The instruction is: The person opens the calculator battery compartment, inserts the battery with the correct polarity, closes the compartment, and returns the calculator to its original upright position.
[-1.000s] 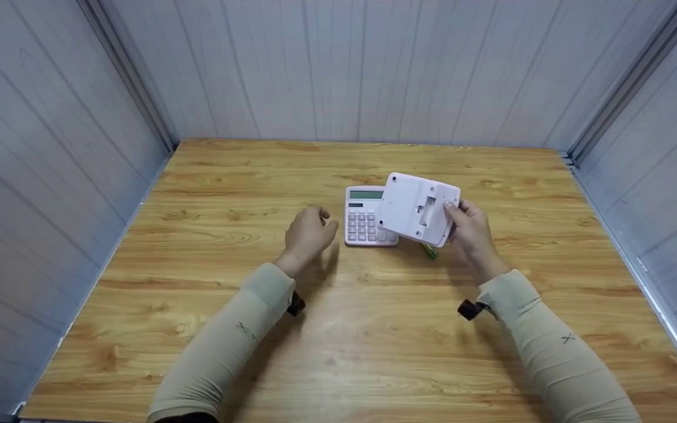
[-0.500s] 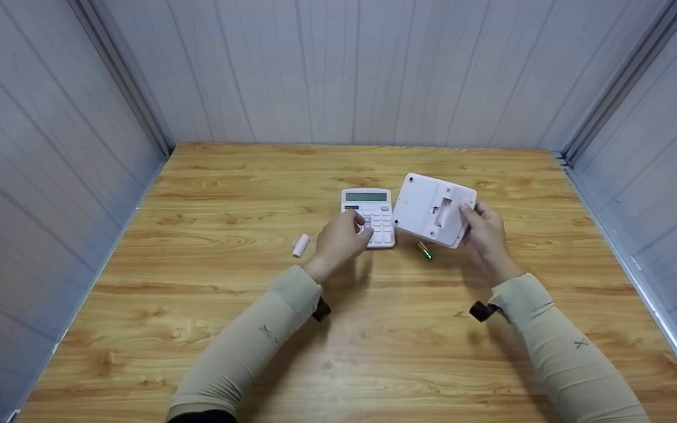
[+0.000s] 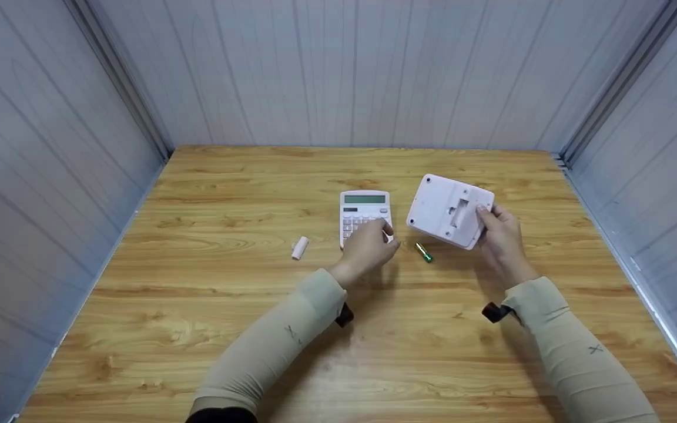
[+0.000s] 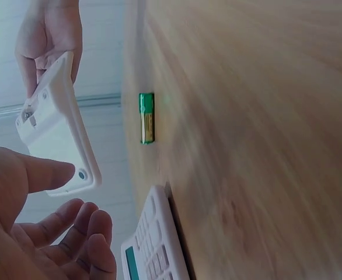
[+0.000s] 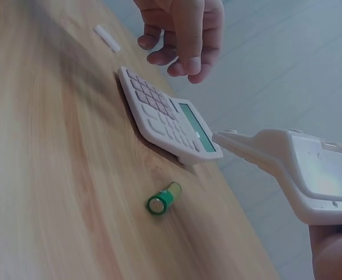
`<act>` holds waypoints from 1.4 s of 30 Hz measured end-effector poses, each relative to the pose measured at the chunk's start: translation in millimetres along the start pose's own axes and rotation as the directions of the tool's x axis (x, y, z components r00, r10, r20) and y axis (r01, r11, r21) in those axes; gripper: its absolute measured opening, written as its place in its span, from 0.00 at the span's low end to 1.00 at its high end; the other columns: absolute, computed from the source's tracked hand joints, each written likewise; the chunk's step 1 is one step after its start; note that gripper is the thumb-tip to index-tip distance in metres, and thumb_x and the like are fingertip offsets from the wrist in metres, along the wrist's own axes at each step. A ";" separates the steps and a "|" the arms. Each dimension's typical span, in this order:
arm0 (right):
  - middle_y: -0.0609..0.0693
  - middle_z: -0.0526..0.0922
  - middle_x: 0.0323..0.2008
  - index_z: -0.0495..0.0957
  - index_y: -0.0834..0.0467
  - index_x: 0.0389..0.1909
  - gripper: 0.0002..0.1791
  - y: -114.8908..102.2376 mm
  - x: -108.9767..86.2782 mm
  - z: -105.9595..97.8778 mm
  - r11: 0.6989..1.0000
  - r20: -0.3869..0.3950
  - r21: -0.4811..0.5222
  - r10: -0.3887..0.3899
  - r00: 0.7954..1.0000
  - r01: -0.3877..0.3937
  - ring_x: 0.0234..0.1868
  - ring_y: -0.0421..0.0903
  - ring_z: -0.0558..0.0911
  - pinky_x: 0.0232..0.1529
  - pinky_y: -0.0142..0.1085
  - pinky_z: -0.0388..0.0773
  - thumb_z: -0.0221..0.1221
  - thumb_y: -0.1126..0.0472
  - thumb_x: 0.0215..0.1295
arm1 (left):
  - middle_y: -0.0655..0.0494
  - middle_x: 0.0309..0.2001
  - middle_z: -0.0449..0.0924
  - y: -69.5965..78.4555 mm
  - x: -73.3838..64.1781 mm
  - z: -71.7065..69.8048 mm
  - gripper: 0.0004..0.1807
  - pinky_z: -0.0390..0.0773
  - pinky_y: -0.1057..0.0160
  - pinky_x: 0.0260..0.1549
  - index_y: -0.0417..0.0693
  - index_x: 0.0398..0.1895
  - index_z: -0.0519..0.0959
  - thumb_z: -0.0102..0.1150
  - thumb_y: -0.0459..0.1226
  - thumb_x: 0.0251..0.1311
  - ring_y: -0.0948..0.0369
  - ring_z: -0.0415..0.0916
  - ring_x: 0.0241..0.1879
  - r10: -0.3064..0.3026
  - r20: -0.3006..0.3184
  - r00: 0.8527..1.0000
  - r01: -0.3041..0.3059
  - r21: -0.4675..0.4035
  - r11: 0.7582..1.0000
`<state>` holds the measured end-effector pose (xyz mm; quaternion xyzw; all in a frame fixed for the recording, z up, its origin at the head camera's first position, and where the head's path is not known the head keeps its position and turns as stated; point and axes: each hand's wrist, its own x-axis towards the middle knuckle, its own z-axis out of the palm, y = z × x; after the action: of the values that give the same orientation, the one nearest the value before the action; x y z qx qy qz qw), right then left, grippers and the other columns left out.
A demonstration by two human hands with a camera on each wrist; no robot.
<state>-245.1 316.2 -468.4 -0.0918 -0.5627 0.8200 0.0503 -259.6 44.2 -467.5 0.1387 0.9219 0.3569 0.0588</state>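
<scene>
Casing (image 3: pixel 439 207) and calculator (image 3: pixel 364 212) are white, the battery (image 3: pixel 424 252) green and gold, the table (image 3: pixel 421 346) yellow-brown with wood grain

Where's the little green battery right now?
In the head view, the battery lies on the table right of centre, just right of the left hand and below the held calculator.

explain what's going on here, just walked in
A person's right hand grips a calculator, turned to show its back and an uncovered battery slot. The left hand, holding nothing, hovers near another calculator lying face up. A green and gold battery lies loose on the table, and a small white piece, perhaps the slot's cover, lies farther left.
</scene>
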 end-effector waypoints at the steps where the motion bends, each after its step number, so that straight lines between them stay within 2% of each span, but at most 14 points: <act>1: 0.39 0.89 0.46 0.69 0.60 0.70 0.17 0.0 0.1 -1.3 1.000 -0.004 0.006 -0.004 1.000 0.004 0.51 0.36 0.87 0.52 0.31 0.87 0.47 0.62 0.88 | 0.56 0.37 0.82 1.1 0.6 2.3 0.13 0.73 0.62 0.32 0.44 0.51 0.84 0.67 0.43 0.71 0.61 0.76 0.34 0.000 0.010 1.000 0.000 -0.001 1.000; 3: 0.39 0.89 0.46 0.69 0.60 0.69 0.16 -0.1 -0.3 -4.4 1.000 -0.013 0.008 -0.003 1.000 0.003 0.51 0.37 0.87 0.51 0.31 0.87 0.47 0.62 0.88 | 0.56 0.37 0.83 3.3 1.9 7.1 0.13 0.74 0.62 0.32 0.45 0.51 0.84 0.68 0.43 0.71 0.61 0.77 0.34 0.000 0.029 1.000 0.000 -0.005 1.000; 5: 0.39 0.88 0.48 0.68 0.61 0.74 0.21 -1.0 -1.0 -8.0 1.000 -0.019 0.006 0.008 1.000 -0.008 0.52 0.36 0.87 0.52 0.31 0.87 0.47 0.62 0.88 | 0.56 0.37 0.83 5.7 3.7 11.4 0.13 0.75 0.61 0.32 0.44 0.51 0.84 0.68 0.42 0.71 0.61 0.77 0.34 0.001 0.043 0.999 -0.001 -0.003 1.000; 9: 0.39 0.86 0.53 0.57 0.64 0.84 0.30 -3.5 -2.5 -14.9 1.000 -0.033 -0.014 0.022 0.999 -0.023 0.55 0.35 0.86 0.53 0.30 0.87 0.47 0.61 0.88 | 0.56 0.38 0.85 12.1 9.1 19.3 0.15 0.77 0.60 0.34 0.43 0.53 0.84 0.70 0.43 0.71 0.61 0.79 0.34 -0.018 0.080 0.997 0.017 0.014 1.000; 13: 0.41 0.84 0.55 0.55 0.66 0.85 0.32 -6.1 -2.6 -21.6 0.999 -0.045 0.024 0.027 0.999 -0.026 0.56 0.35 0.85 0.55 0.29 0.86 0.48 0.60 0.88 | 0.55 0.40 0.88 17.8 15.1 28.1 0.16 0.79 0.58 0.37 0.43 0.51 0.85 0.71 0.45 0.71 0.61 0.80 0.35 -0.030 0.097 0.995 0.025 0.056 0.998; 16: 0.41 0.85 0.53 0.58 0.66 0.82 0.30 -7.4 -2.5 -24.5 0.998 -0.050 0.053 0.018 0.999 -0.015 0.55 0.35 0.86 0.55 0.29 0.86 0.50 0.60 0.87 | 0.57 0.37 0.87 20.7 19.3 35.3 0.13 0.78 0.58 0.34 0.46 0.43 0.86 0.71 0.47 0.70 0.61 0.78 0.33 -0.032 0.094 0.995 0.024 0.087 0.996; 18: 0.40 0.86 0.51 0.58 0.67 0.81 0.29 -7.9 -2.5 -25.4 0.998 -0.046 0.060 0.005 0.999 -0.002 0.54 0.35 0.87 0.55 0.30 0.87 0.50 0.61 0.87 | 0.60 0.31 0.84 22.5 22.3 39.8 0.14 0.74 0.60 0.29 0.49 0.34 0.85 0.70 0.48 0.71 0.62 0.75 0.29 -0.039 0.095 0.995 0.029 0.106 0.994; 22: 0.40 0.87 0.51 0.56 0.67 0.84 0.32 -8.4 -3.3 -27.2 0.998 -0.051 0.062 -0.007 0.999 0.010 0.54 0.35 0.86 0.54 0.30 0.87 0.50 0.61 0.87 | 0.64 0.18 0.73 27.1 27.4 47.9 0.25 0.69 0.62 0.21 0.55 0.16 0.77 0.68 0.52 0.73 0.63 0.71 0.21 -0.057 0.102 0.993 0.039 0.166 0.985; 25: 0.39 0.86 0.51 0.55 0.66 0.84 0.32 -8.9 -4.1 -29.7 0.999 -0.065 0.047 -0.005 0.998 0.008 0.55 0.34 0.86 0.54 0.29 0.87 0.49 0.61 0.87 | 0.64 0.15 0.70 30.9 31.0 53.7 0.31 0.68 0.62 0.20 0.57 0.12 0.72 0.65 0.55 0.74 0.63 0.70 0.19 -0.074 0.103 0.992 0.049 0.231 0.972; 28: 0.40 0.87 0.51 0.58 0.66 0.83 0.30 -9.2 -4.3 -31.5 0.999 -0.066 0.047 -0.004 0.998 0.007 0.54 0.35 0.86 0.53 0.29 0.87 0.50 0.61 0.87 | 0.63 0.18 0.72 33.6 35.1 59.4 0.32 0.69 0.62 0.21 0.57 0.12 0.71 0.65 0.58 0.74 0.63 0.70 0.21 -0.077 0.094 0.993 0.046 0.294 0.955; 32: 0.40 0.87 0.51 0.57 0.66 0.83 0.31 -10.0 -4.4 -32.6 0.998 -0.055 0.061 -0.001 0.999 0.004 0.55 0.36 0.86 0.55 0.29 0.86 0.50 0.61 0.87 | 0.62 0.23 0.76 30.3 46.2 69.9 0.29 0.73 0.61 0.22 0.57 0.15 0.76 0.66 0.59 0.72 0.63 0.73 0.24 -0.063 0.096 0.993 0.024 0.358 0.934; 37: 0.44 0.82 0.61 0.53 0.64 0.86 0.33 -11.3 -6.0 -33.6 0.999 -0.061 0.045 0.018 0.998 -0.015 0.65 0.39 0.80 0.59 0.29 0.85 0.49 0.60 0.87 | 0.63 0.25 0.79 8.9 72.3 100.8 0.23 0.76 0.59 0.22 0.58 0.21 0.81 0.69 0.59 0.69 0.61 0.75 0.25 -0.043 0.080 0.996 0.009 0.379 0.925; 40: 0.48 0.78 0.69 0.53 0.63 0.86 0.33 -11.4 -6.9 -34.5 0.999 -0.067 0.050 0.026 0.997 -0.023 0.68 0.40 0.78 0.60 0.28 0.84 0.49 0.60 0.88 | 0.60 0.29 0.86 8.0 75.2 103.8 0.19 0.82 0.56 0.25 0.56 0.25 0.85 0.70 0.56 0.68 0.60 0.81 0.29 -0.045 0.077 0.996 0.012 0.385 0.923; 42: 0.48 0.78 0.68 0.53 0.63 0.86 0.33 -11.3 -7.4 -35.1 0.998 -0.068 0.057 0.022 0.997 -0.019 0.66 0.39 0.80 0.60 0.28 0.84 0.49 0.61 0.88 | 0.57 0.34 0.89 11.4 74.3 101.5 0.15 0.85 0.54 0.28 0.55 0.27 0.87 0.69 0.51 0.67 0.58 0.84 0.32 -0.049 0.079 0.996 0.013 0.404 0.914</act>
<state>-230.8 350.9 -469.5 -0.1241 -0.5361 0.8325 0.0637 -307.0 139.5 -535.5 0.1486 0.9743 0.1518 0.0749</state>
